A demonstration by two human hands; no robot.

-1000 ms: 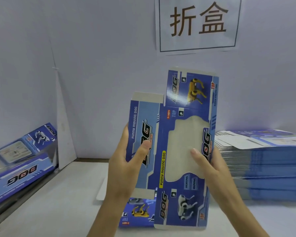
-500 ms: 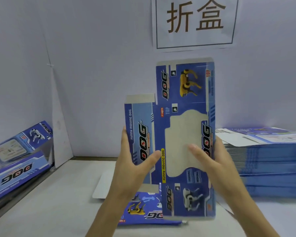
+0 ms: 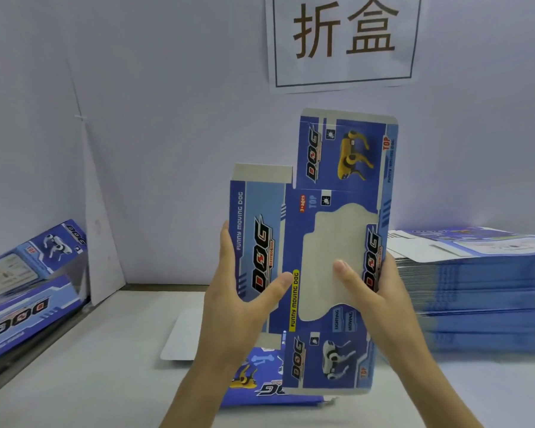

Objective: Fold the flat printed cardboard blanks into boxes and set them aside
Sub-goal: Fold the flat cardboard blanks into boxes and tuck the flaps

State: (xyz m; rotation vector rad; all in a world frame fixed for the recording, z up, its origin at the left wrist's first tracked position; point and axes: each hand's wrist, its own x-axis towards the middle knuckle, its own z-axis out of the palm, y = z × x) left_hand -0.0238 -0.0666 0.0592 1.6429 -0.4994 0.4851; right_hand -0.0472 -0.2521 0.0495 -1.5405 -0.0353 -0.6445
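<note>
Blank (image 3: 346, 149) is held upright in front of the wall, above the table (image 3: 84, 381) and roughly centre view, with its printed side facing the camera.
Left hand (image 3: 238, 307) grips the blank's left panel: thumb across the front by the DOG logo, fingers wrapped behind the edge.
Right hand (image 3: 380, 298) grips the right edge, thumb pressed on the pale window area and fingers behind. Both hands are closed on the same blank.

Around it:
- second blank (image 3: 260, 384) lies flat on the table under the held one, partly hidden by it and by the forearms
- white sheet (image 3: 183, 341) lies flat behind the left wrist, partly covered
- stack (image 3: 482, 288) of flat blanks sits on the right, close beside the right hand; top sheets sit slightly askew
- folded boxes (image 3: 28, 288) sit at far left, tilted and blurred
- white panel (image 3: 102, 242) leans in the left corner
- sign (image 3: 343, 41) hangs on the wall above — the blank's top flap ends below it
</note>
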